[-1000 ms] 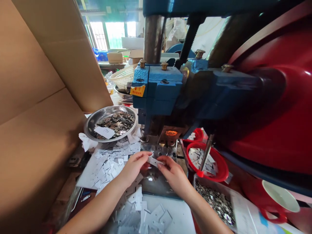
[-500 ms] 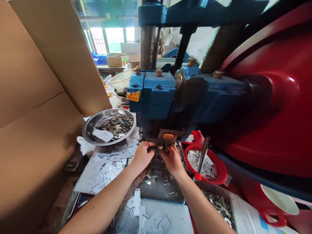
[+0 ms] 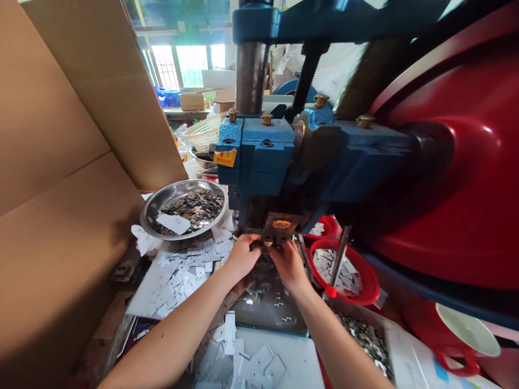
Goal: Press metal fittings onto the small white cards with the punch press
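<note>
Both my hands reach under the head of the blue punch press (image 3: 259, 156). My left hand (image 3: 242, 256) and my right hand (image 3: 287, 261) meet at the die area below a small block with an orange glowing mark (image 3: 281, 223). Their fingers are curled and pinched together there. What they grip is hidden by the fingers and the tooling. Small punched bits lie on the press bed (image 3: 271, 305) right behind my wrists.
A steel bowl (image 3: 184, 208) of dark metal pieces with a paper slip sits at the left. White flat blanks (image 3: 182, 273) spread below it and near me. A red bowl (image 3: 344, 270) with blanks and a rod stands right. Cardboard walls the left; the red flywheel guard (image 3: 466, 178) fills the right.
A second ago my hands held a small flat blank over the press bed; they have since moved forward under the press head and stay there, shifting only slightly.
</note>
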Motion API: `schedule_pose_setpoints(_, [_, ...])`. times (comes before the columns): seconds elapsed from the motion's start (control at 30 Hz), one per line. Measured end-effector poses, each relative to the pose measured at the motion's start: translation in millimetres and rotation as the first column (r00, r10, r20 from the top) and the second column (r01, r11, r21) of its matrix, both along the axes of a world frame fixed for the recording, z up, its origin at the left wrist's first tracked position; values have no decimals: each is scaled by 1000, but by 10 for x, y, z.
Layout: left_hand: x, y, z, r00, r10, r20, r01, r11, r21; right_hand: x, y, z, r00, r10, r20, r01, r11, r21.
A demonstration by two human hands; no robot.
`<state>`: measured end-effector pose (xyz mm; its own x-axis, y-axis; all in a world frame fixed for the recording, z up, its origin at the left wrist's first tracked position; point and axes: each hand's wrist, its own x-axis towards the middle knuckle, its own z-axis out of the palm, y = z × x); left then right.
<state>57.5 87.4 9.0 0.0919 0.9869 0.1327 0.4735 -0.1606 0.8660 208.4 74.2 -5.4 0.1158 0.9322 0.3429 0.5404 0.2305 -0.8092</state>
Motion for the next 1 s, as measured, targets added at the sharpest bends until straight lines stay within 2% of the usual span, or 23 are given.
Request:
schedule_pose_setpoints(0.17, [-427,-236,176,998,53,-40,-53,998,18,176,-256,37,1000,-17,-22,18,1000,24])
schedule_pose_setpoints(0.3, [-732,-551,199,955,-55,-290,34,996,-78,321,-456,3,999,-43,-22,43,999,-22])
schedule_pose_setpoints(0.4, [-729,-719,147,901,-154,-405,119,987,-109,367,-549,-46,999,-51,1,51,995,-80])
schedule_pose_setpoints(0.53, [-611,-772,82,843,-210,-496,167,977,-131,397,-610,-93,995,-50,90,60,992,-108])
schedule_pose_setpoints(0.7, [-564,-757,52,870,-168,-464,145,986,-86,400,-605,-91,956,-43,290,35,999,32])
schedule_pose_setpoints(0.83, [-554,-781,39,916,-148,-374,136,989,-56,337,-594,-79,851,54,522,-106,992,71])
schedule_pose_setpoints(1.0, [-543,-816,53,970,-109,-217,107,994,-22,305,-607,-143,739,29,673,-127,987,98])
